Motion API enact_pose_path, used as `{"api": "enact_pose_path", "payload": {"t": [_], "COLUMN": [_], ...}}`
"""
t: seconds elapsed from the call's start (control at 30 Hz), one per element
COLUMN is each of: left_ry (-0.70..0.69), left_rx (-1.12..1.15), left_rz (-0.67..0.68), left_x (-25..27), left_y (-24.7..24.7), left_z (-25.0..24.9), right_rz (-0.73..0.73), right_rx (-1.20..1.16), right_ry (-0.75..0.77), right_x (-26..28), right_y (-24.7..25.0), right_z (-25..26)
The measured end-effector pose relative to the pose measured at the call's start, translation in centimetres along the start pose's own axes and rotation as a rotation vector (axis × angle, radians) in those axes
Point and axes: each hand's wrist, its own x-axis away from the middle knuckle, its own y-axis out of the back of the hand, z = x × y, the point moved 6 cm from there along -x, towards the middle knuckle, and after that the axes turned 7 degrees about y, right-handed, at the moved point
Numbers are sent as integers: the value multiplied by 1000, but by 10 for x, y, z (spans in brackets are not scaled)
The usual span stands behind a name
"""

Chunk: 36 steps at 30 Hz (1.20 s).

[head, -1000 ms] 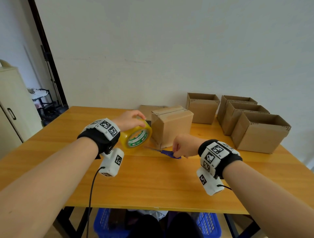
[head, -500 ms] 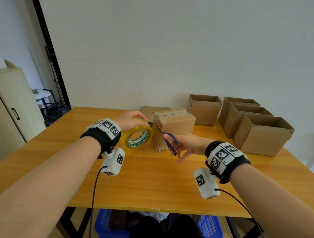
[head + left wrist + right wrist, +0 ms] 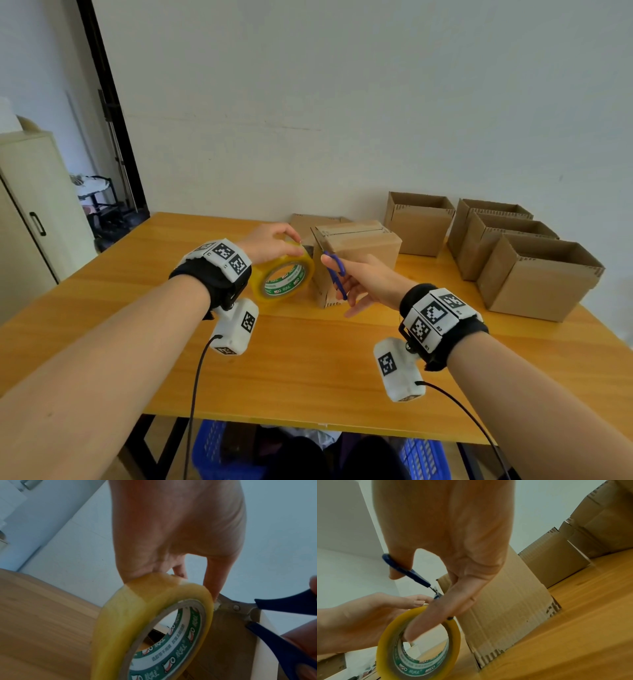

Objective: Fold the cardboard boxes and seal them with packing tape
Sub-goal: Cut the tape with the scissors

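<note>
My left hand (image 3: pixel 270 241) grips a yellow roll of packing tape (image 3: pixel 282 278) held on edge just left of a closed cardboard box (image 3: pixel 356 253) in mid-table. My right hand (image 3: pixel 359 281) holds blue-handled scissors (image 3: pixel 335 274) against the box's near left corner. In the left wrist view the scissors (image 3: pixel 257 609) have their blades at the tape roll (image 3: pixel 149 628) beside my left fingers (image 3: pixel 216 574). The right wrist view shows the scissors (image 3: pixel 412 573) pointing between the roll (image 3: pixel 419 649) and the box (image 3: pixel 505 595).
Several open-topped cardboard boxes (image 3: pixel 534 274) stand at the table's back right. A flat piece of cardboard (image 3: pixel 308 222) lies behind the closed box. A beige cabinet (image 3: pixel 30 219) stands at far left. Blue crates (image 3: pixel 219 452) sit under the wooden table (image 3: pixel 308 370).
My right hand picked the scissors up off the table and raised them to the tape beside the box's corner. The left hand kept the roll in place.
</note>
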Motion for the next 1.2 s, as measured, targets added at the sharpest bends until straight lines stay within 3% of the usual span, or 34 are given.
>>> {"api": "enact_pose_path", "payload": {"t": [0.67, 0.9, 1.2], "left_ry": [45, -51, -18], "left_rx": [-109, -85, -346], "left_rz": [63, 20, -68], "left_x": [-3, 0, -3], "left_y": [0, -8, 5], "left_z": [-12, -15, -3], "right_rz": [-21, -8, -27], "right_rx": [21, 43, 55], "right_ry": [72, 74, 72], "right_x": [3, 5, 8], "right_y": [4, 14, 30], "right_z": [-1, -6, -9]}}
